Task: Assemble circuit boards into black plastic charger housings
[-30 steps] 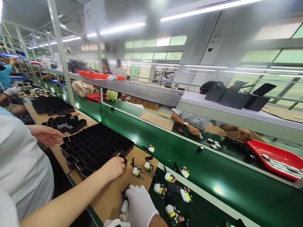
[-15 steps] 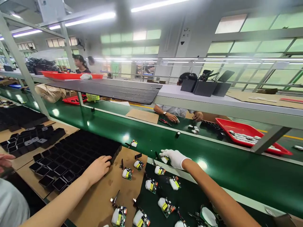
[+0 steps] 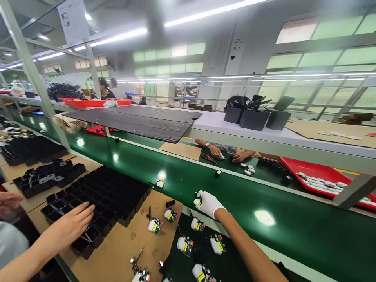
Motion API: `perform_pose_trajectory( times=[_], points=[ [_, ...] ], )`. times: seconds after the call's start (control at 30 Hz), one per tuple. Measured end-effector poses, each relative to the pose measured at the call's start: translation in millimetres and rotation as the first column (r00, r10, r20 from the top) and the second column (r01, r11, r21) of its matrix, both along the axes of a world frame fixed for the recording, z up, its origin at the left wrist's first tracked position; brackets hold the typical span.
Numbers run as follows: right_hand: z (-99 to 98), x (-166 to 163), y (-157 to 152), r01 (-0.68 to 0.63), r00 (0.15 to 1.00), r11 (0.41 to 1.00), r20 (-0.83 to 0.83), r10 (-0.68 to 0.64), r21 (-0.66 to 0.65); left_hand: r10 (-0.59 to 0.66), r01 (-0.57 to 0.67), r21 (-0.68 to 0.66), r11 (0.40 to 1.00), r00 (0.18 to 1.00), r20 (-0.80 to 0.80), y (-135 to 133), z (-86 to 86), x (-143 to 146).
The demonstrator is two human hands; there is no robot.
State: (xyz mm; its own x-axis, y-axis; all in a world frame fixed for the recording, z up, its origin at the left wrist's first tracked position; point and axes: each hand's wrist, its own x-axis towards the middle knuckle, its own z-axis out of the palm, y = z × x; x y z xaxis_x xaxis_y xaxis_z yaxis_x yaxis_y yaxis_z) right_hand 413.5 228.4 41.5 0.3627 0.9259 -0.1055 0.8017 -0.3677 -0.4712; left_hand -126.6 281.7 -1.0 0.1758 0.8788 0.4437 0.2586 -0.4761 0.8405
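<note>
My bare left hand [image 3: 72, 223] is over the near edge of the rows of black plastic cases [image 3: 117, 196], its fingers stretched out and nothing seen in them. Just below the fingertips is one open case [image 3: 93, 234]; whether I touch it, I cannot tell. On my right hand [image 3: 208, 203] is a white glove, and its fingers are closed on a small circuit board [image 3: 197, 202] by the near edge of the green conveyor belt [image 3: 235, 207]. Mostly the glove hides this board. Several similar boards with white pads and yellow parts, such as one circuit board [image 3: 185, 245], lie nearer.
Brown cardboard [image 3: 126, 243] and a dark mat [image 3: 196, 250] cover the worktop. One board [image 3: 160, 183] and a small black piece [image 3: 217, 173] lie on the belt. A co-worker's hand [image 3: 8, 202] is at left; another person's hands [image 3: 216, 151] work across the belt, beneath a shelf [image 3: 205, 133].
My left hand has moved left along the cases, its fingers now more extended. My right hand has drawn slightly left with the circuit board. The view has shifted a little.
</note>
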Motion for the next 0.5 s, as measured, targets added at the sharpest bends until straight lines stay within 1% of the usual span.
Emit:
perform_pose_trajectory(
  times=[0.03, 0.1, 0.13, 0.2, 0.27, 0.3, 0.37, 0.4, 0.47, 0.5],
  points=[
    [2.0, -4, -1, 0.032, 0.997, 0.998, -0.065, -0.028, 0.056, 0.065, -0.064, -0.035, 0.997, 0.998, 0.014, -16, -5.7, 11],
    [10.0, -12, -9, 0.091, 0.974, 0.981, -0.220, -0.052, 0.173, 0.154, -0.152, -0.087, 0.985, 0.988, 0.011, -51, -21.5, 34],
    [15.5, -17, -15, 0.120, 0.952, 0.965, -0.303, -0.045, 0.232, 0.195, -0.193, -0.110, 0.975, 0.981, 0.006, -69, -30.7, 44],
    [27.6, -26, -34, 0.168, 0.891, 0.923, -0.454, 0.008, 0.347, 0.302, -0.298, -0.162, 0.941, 0.953, 0.002, -99, -47.8, 62],
    [39.9, -37, -57, 0.212, 0.828, 0.882, -0.557, 0.066, 0.420, 0.409, -0.397, -0.222, 0.891, 0.913, 0.008, -116, -57.9, 74],
    [45.9, -42, -69, 0.227, 0.804, 0.871, -0.589, 0.085, 0.436, 0.440, -0.419, -0.266, 0.868, 0.897, 0.023, -119, -59.4, 77],
    [57.5, -54, -92, 0.239, 0.784, 0.858, -0.611, 0.105, 0.454, 0.405, -0.376, -0.309, 0.874, 0.914, 0.033, -119, -55.9, 80],
    [63.1, -59, -102, 0.245, 0.788, 0.848, -0.606, 0.107, 0.469, 0.352, -0.322, -0.325, 0.889, 0.935, 0.038, -118, -52.0, 80],
    [73.5, -66, -117, 0.255, 0.781, 0.834, -0.613, 0.122, 0.490, 0.207, -0.178, -0.350, 0.920, 0.977, 0.048, -117, -43.2, 82],
    [78.2, -68, -123, 0.265, 0.770, 0.823, -0.624, 0.133, 0.503, 0.131, -0.102, -0.364, 0.926, 0.990, 0.057, -118, -39.4, 84]
  ],
)
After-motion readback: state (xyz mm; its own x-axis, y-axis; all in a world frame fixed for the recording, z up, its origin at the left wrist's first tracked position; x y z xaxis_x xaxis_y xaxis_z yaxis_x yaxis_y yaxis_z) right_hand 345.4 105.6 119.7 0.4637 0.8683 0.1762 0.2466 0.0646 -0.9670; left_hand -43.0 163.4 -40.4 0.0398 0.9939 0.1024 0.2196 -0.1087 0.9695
